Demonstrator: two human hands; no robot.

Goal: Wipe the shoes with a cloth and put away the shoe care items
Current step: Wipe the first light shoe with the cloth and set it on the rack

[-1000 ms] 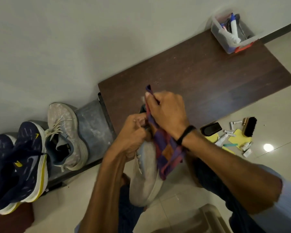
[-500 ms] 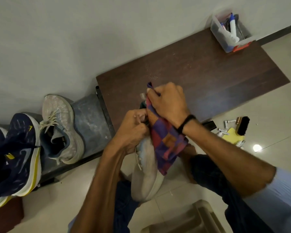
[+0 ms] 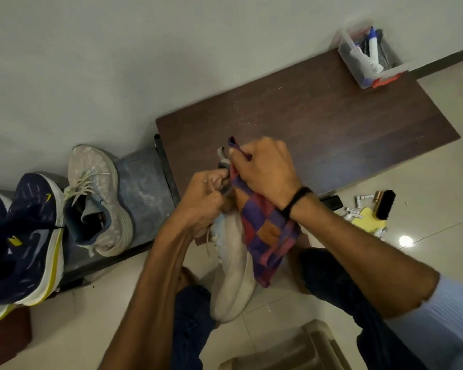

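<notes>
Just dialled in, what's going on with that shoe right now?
A person is wiping a pale grey sneaker. The left hand grips it near the opening, and the right hand holds a purple-and-orange checked cloth against its side. The matching grey sneaker and a navy pair sit on the low grey shelf to the left. A black shoe brush and small white tubes lie on the floor, not yet put away.

My left hand (image 3: 205, 201) grips the collar of the shoe (image 3: 233, 279) while my right hand (image 3: 265, 172), a black band (image 3: 297, 202) at its wrist, pinches the cloth (image 3: 265, 231) against it.
</notes>
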